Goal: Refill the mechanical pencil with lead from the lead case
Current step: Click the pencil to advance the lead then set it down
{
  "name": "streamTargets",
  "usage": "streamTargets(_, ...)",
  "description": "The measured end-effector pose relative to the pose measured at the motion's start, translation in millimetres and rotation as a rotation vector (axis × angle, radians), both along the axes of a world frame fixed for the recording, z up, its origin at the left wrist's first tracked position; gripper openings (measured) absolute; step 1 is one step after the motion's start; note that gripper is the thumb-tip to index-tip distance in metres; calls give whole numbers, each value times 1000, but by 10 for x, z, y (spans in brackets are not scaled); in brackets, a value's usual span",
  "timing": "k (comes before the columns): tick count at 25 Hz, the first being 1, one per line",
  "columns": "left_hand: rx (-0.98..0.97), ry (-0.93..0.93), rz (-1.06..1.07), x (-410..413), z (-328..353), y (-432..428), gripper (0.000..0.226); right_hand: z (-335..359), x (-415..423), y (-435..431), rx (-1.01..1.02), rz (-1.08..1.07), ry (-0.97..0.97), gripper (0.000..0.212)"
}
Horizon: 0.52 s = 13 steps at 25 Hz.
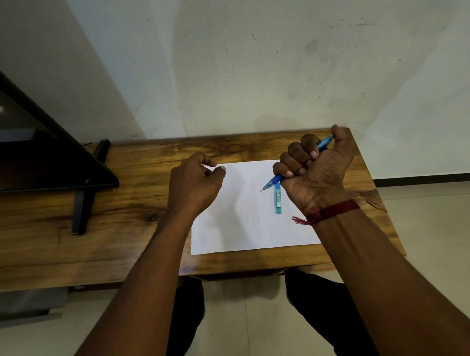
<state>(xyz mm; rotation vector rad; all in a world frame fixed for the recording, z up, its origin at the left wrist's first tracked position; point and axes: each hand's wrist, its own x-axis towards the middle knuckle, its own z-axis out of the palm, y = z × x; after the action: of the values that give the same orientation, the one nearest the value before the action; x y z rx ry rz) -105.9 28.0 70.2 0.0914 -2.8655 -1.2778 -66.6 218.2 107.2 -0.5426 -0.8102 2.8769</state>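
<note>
The mechanical pencil (275,179), blue smooth plastic, sits in the right hand's (315,169) tight fist; the left hand (195,185) curls loosely, holding nothing.

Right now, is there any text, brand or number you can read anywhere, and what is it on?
Lead case: a pale label with lines of print runs along it, too small and blurred to read.
Pencil in the right hand: no readable marking shows.
Paper: only faint grey smudges, no legible writing.
Nothing else in view carries text.
</note>
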Motion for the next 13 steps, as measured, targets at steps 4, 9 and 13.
streamTargets(4,4,5,-4,0,2,0,18,4,8,13,-15,12,20,66)
streamTargets(9,-5,7,-6,0,1,-2,18,1,1,8,-13,22,26,66)
streamTargets(13,-6,1,-8,7,8,-6,18,-13,0,4,-13,42,28,66)
